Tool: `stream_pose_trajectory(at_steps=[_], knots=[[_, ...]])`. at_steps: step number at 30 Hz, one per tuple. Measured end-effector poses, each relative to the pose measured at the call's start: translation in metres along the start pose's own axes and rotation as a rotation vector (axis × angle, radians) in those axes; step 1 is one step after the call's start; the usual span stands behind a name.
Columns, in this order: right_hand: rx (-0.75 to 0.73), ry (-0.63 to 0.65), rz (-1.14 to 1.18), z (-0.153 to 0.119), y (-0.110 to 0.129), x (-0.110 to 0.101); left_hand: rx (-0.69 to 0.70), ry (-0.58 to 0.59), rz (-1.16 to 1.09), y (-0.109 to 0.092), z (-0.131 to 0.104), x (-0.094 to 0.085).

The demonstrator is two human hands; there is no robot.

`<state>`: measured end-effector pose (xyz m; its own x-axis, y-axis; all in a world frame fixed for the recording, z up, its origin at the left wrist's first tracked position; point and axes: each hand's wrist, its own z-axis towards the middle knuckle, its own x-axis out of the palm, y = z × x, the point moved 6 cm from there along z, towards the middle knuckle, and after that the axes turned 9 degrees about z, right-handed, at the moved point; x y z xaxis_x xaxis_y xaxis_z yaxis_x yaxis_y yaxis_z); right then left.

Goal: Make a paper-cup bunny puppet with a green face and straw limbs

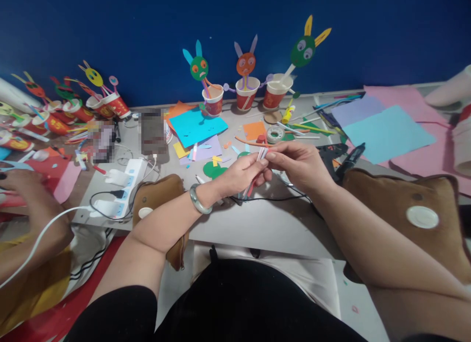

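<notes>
Head view: the left hand (241,174) has its fingers closed around thin strips (262,154), perhaps pipe cleaners, above the grey table (235,225); the right hand (303,166) pinches their upper end.

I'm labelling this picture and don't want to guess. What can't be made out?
All in the head view:
Number of strips: the left hand covers their middles.
What exactly the right hand pinches: hidden by that hand itself.
Item under the pixelated patch: mosaic hides it.
Co-worker's hand, whole: cut off by the left edge.
</notes>
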<state>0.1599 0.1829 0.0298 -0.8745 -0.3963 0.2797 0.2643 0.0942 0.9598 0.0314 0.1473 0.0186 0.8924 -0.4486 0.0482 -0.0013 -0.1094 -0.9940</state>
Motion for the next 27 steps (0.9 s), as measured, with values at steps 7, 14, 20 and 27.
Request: stream_pose_trajectory(at_steps=[7, 14, 20, 27], knots=[[0.047, -0.003, 0.078, 0.001, -0.002, 0.003, -0.016, 0.083, -0.064, 0.005, 0.0, 0.002], [0.031, -0.05, 0.077, 0.002, -0.005, -0.001, -0.083, 0.07, -0.148, 0.009, 0.0, 0.006], [0.026, -0.033, 0.057, 0.002, -0.006, -0.001, -0.081, 0.064, -0.182, 0.007, -0.001, 0.009], [0.12, 0.028, 0.091, -0.003, -0.005, 0.008, -0.082, 0.065, -0.109, 0.008, -0.001, 0.008]])
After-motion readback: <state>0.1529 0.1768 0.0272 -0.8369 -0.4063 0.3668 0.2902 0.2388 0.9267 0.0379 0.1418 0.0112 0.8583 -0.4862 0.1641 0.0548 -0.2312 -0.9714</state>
